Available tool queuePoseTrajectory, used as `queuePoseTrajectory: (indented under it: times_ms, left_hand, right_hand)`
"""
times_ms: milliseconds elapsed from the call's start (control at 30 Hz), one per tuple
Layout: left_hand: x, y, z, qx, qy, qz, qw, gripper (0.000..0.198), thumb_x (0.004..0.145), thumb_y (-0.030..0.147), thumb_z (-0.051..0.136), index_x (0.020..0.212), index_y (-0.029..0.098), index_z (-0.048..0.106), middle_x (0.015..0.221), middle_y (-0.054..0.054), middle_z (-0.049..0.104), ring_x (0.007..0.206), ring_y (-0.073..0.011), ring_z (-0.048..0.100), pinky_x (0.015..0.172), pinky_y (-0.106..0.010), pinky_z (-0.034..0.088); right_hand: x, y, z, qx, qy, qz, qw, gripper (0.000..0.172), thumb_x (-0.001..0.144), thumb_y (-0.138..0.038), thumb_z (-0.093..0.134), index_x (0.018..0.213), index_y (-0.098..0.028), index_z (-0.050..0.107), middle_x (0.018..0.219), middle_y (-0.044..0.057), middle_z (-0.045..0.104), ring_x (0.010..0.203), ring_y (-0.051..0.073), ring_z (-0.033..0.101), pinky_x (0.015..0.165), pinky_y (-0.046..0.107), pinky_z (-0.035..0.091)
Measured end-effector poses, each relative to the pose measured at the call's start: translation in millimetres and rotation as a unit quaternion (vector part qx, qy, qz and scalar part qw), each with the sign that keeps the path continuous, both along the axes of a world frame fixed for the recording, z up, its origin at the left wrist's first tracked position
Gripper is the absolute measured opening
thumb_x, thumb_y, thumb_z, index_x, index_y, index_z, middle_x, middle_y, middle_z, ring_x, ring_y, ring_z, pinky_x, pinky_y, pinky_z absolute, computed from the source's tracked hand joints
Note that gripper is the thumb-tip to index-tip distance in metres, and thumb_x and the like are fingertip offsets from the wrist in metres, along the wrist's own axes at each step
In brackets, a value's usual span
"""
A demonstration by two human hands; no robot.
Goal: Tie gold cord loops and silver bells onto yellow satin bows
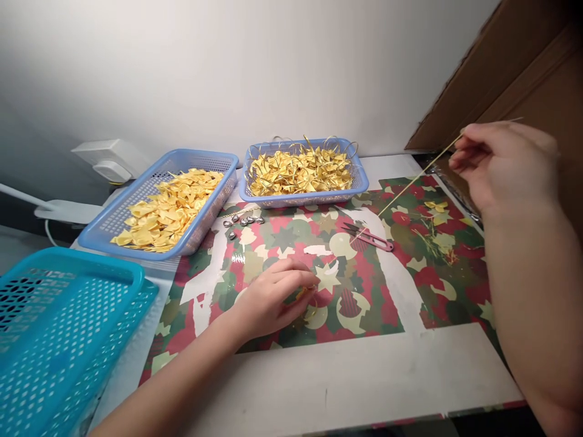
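Note:
Near the middle of the table, my left hand (280,294) is closed around a small yellow ribbon bow (300,295), mostly hidden by the fingers. A loop of gold cord (311,312) hangs just below it. Raised at the right, my right hand (505,161) pinches a thin gold cord (419,176) between thumb and fingers. That cord runs straight down and left toward the table, passing over pink thread snips (376,238) that lie flat beyond my left hand.
A blue basket (159,156) of yellow bows stands at the left; another blue basket (303,199) at the back holds bows with gold cords. Several silver beads (246,221) lie before them. Turquoise baskets (91,261) are front left. Cord scraps (439,246) and cardboard (473,73) are at the right.

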State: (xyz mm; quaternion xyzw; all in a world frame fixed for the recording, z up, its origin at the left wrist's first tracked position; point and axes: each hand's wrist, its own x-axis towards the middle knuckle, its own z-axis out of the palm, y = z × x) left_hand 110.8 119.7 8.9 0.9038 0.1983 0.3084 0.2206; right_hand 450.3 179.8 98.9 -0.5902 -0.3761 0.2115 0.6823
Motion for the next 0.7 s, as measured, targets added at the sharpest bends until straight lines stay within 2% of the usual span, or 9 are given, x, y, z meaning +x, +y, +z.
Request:
queuePoseTrajectory:
  times_ms: [167,300,467,600,700]
  left_hand:
    - [17,-1,-2.3,0.041,0.001,-0.002,0.999,0.015,0.089,0.009,0.054,0.101,0.019,0.057,0.086,-0.005,0.066,0.088,-0.0168,0.061,0.074,-0.027,0.054]
    - [36,3,-5.5,0.07,0.028,0.004,0.997,0.015,0.089,0.009,0.051,0.1,0.019,0.056,0.082,-0.004,0.066,0.085,-0.0184,0.06,0.074,-0.03,0.054]
    - [42,7,-4.0,0.033,0.027,0.021,0.999,0.017,0.087,0.009,0.051,0.1,0.018,0.055,0.083,-0.004,0.066,0.08,-0.0173,0.061,0.073,-0.032,0.054]
    - [36,8,0.1,0.011,-0.032,-0.034,0.999,0.019,0.085,0.01,0.054,0.102,0.019,0.056,0.084,-0.005,0.067,0.085,-0.0183,0.064,0.077,-0.033,0.055]
    - [33,8,-0.1,0.05,-0.057,-0.078,0.994,0.024,0.083,0.006,0.054,0.103,0.02,0.056,0.085,-0.005,0.069,0.082,-0.0174,0.065,0.074,-0.031,0.055]
  right_hand:
    - [11,0,5.2,0.038,0.017,-0.029,0.999,0.028,0.076,0.003,0.057,0.054,-0.015,0.057,0.055,-0.001,0.055,0.045,0.008,0.052,0.047,0.023,0.044]
    - [12,-2,6.2,0.043,0.006,-0.03,0.999,0.025,0.074,0.003,0.06,0.056,-0.013,0.059,0.054,0.0,0.057,0.046,0.009,0.054,0.049,0.024,0.043]
    - [10,-5,7.5,0.057,-0.008,-0.014,0.998,0.022,0.074,0.002,0.06,0.058,-0.013,0.059,0.056,0.001,0.058,0.048,0.009,0.053,0.051,0.026,0.041]
    - [11,-6,6.5,0.064,-0.019,0.004,0.998,0.017,0.072,-0.002,0.062,0.059,-0.013,0.059,0.059,0.002,0.057,0.051,0.01,0.053,0.053,0.028,0.04]
    - [11,-6,5.9,0.074,-0.021,0.016,0.997,0.014,0.069,-0.006,0.064,0.059,-0.014,0.058,0.061,0.002,0.056,0.053,0.012,0.053,0.054,0.03,0.039]
